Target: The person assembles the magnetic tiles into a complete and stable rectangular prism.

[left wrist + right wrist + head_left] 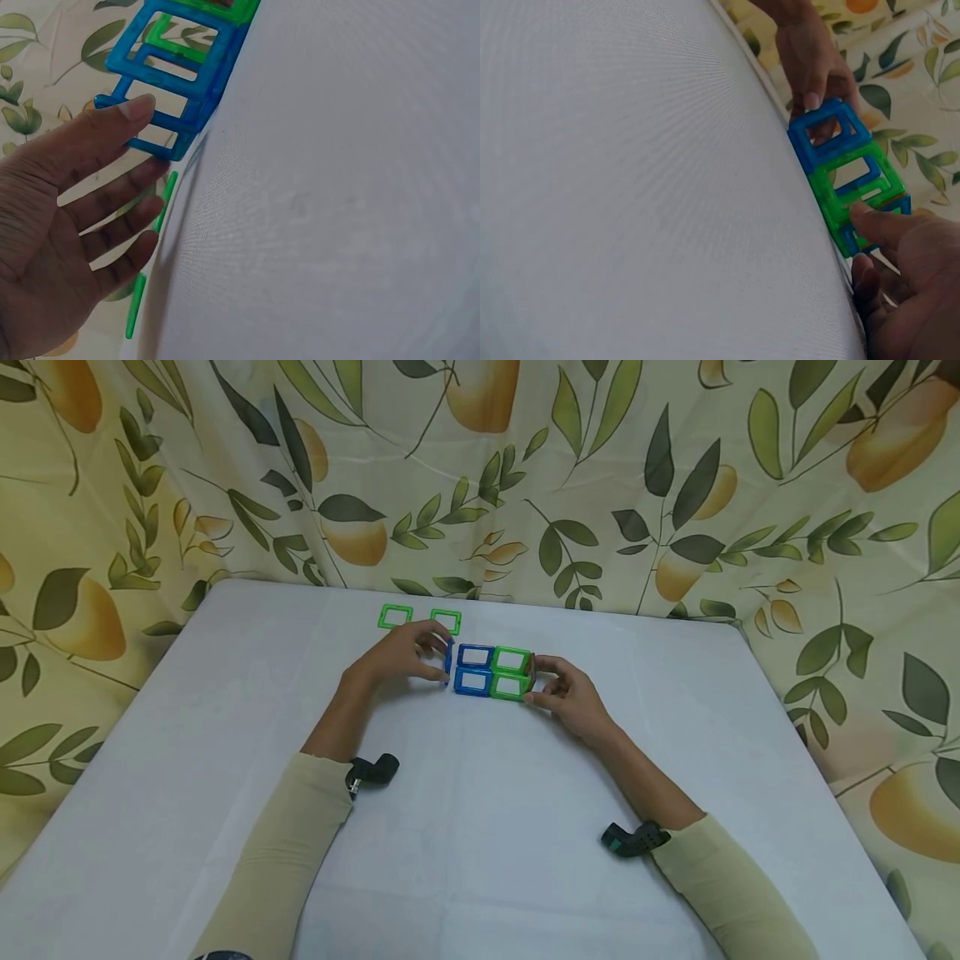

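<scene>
In the middle of the table's far part lies a boxy row of magnetic tiles [492,670], blue frames on its left half and green on its right. My left hand [401,653] pinches an upright blue magnetic tile [448,662] at the row's left end. The thumb overlaps this blue frame in the left wrist view, with the other fingers spread below. At the opposite end my right hand [573,697] grips the row between thumb and fingers, beside a reddish-brown edge [533,670]. Its thumb [866,217] lies on a green frame [823,199] in the right wrist view.
Two loose green square tiles, one at the left [395,616] and one closer to the row [447,622], lie behind my left hand. A white cloth covers the table [480,827]. Behind its far edge hangs a fruit-and-leaf patterned curtain [465,468].
</scene>
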A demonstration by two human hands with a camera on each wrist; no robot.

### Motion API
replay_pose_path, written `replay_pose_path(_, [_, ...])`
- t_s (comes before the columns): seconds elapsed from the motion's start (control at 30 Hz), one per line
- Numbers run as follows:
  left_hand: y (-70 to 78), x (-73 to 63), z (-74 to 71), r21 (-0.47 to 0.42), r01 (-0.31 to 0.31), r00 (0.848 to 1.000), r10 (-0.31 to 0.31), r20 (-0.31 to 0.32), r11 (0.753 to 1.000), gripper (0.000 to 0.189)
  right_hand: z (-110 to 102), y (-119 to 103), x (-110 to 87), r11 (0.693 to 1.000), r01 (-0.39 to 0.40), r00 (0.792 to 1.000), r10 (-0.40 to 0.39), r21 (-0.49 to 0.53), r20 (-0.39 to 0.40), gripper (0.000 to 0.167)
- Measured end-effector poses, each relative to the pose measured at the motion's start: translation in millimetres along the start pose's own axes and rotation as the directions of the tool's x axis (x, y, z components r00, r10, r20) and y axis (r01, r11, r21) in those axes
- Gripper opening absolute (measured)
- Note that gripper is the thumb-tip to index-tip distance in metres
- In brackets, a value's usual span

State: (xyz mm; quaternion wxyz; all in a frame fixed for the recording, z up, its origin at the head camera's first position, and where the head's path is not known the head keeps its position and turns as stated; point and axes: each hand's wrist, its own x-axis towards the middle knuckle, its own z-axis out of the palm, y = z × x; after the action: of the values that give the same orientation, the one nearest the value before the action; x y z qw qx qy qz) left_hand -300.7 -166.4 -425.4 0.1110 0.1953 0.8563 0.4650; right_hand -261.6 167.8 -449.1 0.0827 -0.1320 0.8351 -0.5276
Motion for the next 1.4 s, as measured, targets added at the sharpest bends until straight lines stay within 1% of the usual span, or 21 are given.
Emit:
replay_pose_path(0.27, [2.8,0.1,1.9,0.021,0.01,1.0,-0.01,0.003,1.0,0.061,-0.2,0.1,-0.4,1.0,-0.005,1.0,0.005,-0.006,-0.001,0.065])
replay_pose_path(0.53, [5.7,1.2,3.6,0.021,-0.011,1.0,0.01,0.011,1.0,0.06,-1.1,-1.1,-0.3,1.0,-0.001,1.0,0.001,-0.003,0.0,0.064])
replay_pose_path(0.8, [7.1,1.0,4.3,0.043,0.0,1.0,0.0,-0.003,0.999,0.058,-0.7,-2.5,-0.3,1.0,-0.019,1.0,0.019,0.004,-0.001,0.065])
replay_pose_path(1.2, [7.1,3.0,8.4,0.041,-0.011,1.0,0.01,0.014,0.999,0.059,-0.1,1.2,0.1,1.0,-0.017,1.0,0.017,0.011,0.001,0.065])
replay_pose_path(1.4, [8.6,3.1,9.4,0.04,-0.023,1.0,0.023,0.014,0.999,0.058,-0.2,-1.1,-0.7,1.0,-0.016,1.0,0.016,0.02,-0.001,0.064])
